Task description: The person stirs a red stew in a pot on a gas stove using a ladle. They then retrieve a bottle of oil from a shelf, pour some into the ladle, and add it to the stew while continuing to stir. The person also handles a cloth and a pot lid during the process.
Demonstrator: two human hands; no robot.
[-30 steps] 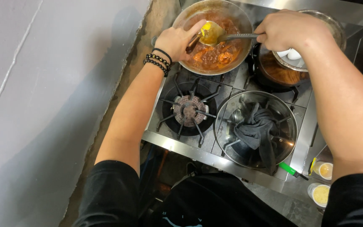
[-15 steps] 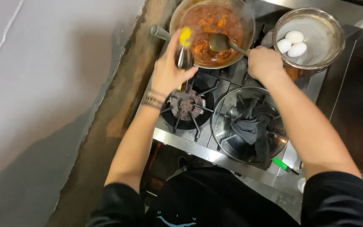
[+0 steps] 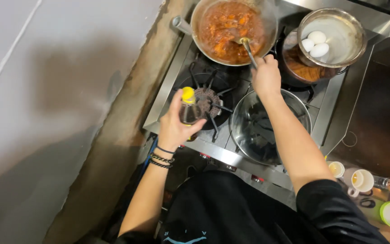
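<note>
— What's nearest us?

— Black clothing at the bottom of the frame, and cups (image 3: 359,180) at the lower right. Just above, the left hand (image 3: 175,124), beaded bands at the wrist, is wrapped around a small bottle (image 3: 188,110) with a yellow cap, held upright left of centre, over the stove's (image 3: 213,151) front edge.

— And the other hand?

— The right hand (image 3: 266,77) sits higher, centre frame, fist closed on a ladle (image 3: 248,50) handle. The two hands are well apart.

— What's under them?

— A bare burner (image 3: 208,100) beside the bottle, and an empty steel pot (image 3: 256,133) below the right forearm.

— Farther back?

— At the top centre, a pan (image 3: 233,29) of orange-brown stew with the ladle's bowl dipped in it. Upper right, a steel bowl (image 3: 332,36) holding three white eggs (image 3: 316,43), resting over a dark pot.
</note>
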